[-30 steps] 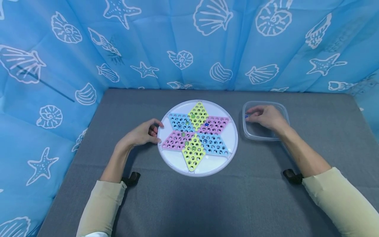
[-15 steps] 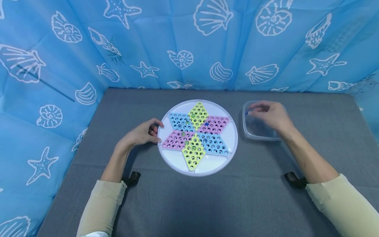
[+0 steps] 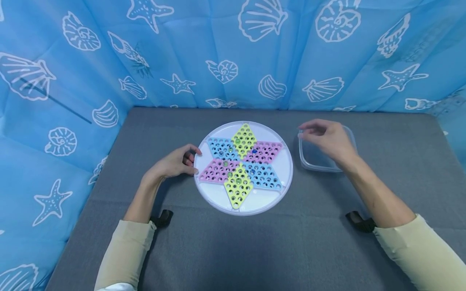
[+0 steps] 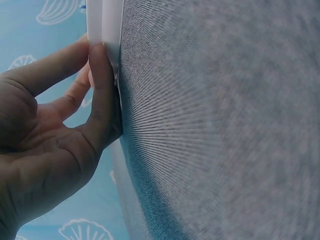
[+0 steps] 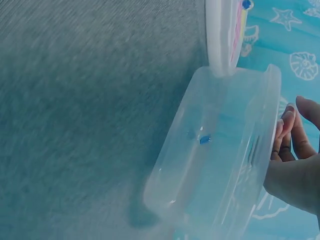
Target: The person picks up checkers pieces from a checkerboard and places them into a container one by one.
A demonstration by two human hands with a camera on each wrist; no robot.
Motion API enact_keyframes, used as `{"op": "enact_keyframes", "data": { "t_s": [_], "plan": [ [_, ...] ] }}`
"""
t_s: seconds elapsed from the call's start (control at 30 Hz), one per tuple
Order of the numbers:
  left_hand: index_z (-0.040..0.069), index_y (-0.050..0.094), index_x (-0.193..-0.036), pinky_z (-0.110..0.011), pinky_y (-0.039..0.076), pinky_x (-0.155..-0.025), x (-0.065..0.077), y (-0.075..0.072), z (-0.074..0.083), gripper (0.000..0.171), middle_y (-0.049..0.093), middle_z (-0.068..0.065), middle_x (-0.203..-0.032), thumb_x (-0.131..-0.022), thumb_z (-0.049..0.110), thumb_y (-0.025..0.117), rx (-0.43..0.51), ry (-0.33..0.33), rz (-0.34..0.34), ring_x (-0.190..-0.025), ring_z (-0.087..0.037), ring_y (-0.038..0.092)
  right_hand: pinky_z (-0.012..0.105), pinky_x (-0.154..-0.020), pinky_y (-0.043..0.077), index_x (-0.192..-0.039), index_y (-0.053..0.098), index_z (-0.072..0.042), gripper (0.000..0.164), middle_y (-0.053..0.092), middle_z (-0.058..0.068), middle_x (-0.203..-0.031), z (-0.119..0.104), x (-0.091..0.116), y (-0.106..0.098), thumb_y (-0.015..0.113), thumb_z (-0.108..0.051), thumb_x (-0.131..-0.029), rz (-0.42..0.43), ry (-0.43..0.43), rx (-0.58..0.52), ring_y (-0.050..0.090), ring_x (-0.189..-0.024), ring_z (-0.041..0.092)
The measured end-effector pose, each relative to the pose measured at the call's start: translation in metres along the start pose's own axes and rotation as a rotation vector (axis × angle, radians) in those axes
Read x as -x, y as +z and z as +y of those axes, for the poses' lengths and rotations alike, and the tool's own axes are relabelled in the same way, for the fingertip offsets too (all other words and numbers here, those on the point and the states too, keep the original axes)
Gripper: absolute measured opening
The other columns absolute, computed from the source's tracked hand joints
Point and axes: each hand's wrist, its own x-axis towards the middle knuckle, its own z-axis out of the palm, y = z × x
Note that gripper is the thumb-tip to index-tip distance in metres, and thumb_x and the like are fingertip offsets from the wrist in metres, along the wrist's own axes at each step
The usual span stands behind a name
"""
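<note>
Near the middle of the gray cloth [image 3: 247, 246], seen from the head camera, lies a round white board [image 3: 212, 192] bearing a six-pointed star [image 3: 240, 167] of yellow, pink and blue sections pierced with holes. Several green marbles [image 3: 238, 181] sit across the far yellow, left blue, left pink and near yellow sections; a few blue marbles [image 3: 254, 152] sit in both blue sections and the far right pink one. The left hand [image 3: 174, 162] grips the board's left rim, thumb and forefinger set apart along the edge. Right of the board stands a clear plastic container [image 3: 319, 169]. The right hand [image 3: 329, 139] hangs over its far left part, fingers bent and fingertips narrowly together; whether they hold a marble cannot be told. Both sleeves [image 3: 123, 250] are beige, and a blue curtain [image 3: 233, 48] printed with white shells and starfish hangs on the far and left sides.

From the left wrist, the fingers press against the white edge of the board, just above the cloth.

From the right wrist, a blue piece [image 5: 205, 139] shows through the container's wall. The right hand's curled fingers are beside the rim, the board's edge beyond.
</note>
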Motion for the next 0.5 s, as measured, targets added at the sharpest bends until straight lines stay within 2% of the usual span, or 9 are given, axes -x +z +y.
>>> {"op": "enact_keyframes", "data": {
  "t_s": [0.5],
  "plan": [
    [0.0, 0.048, -0.129, -0.027, 0.046, -0.069, 0.0, 0.0, 0.001, 0.055, 0.048, -0.015, -0.1, -0.082, -0.007, 0.074, 0.0, 0.021, -0.001, -0.084, -0.024, 0.051, 0.045, -0.093, 0.044, -0.126, 0.062, -0.008, 0.038, 0.063, 0.013, -0.113, -0.021, -0.005, 0.021, 0.07, -0.024, -0.092, -0.06, -0.064, -0.079, 0.059, -0.103, 0.025]
  ]
}}
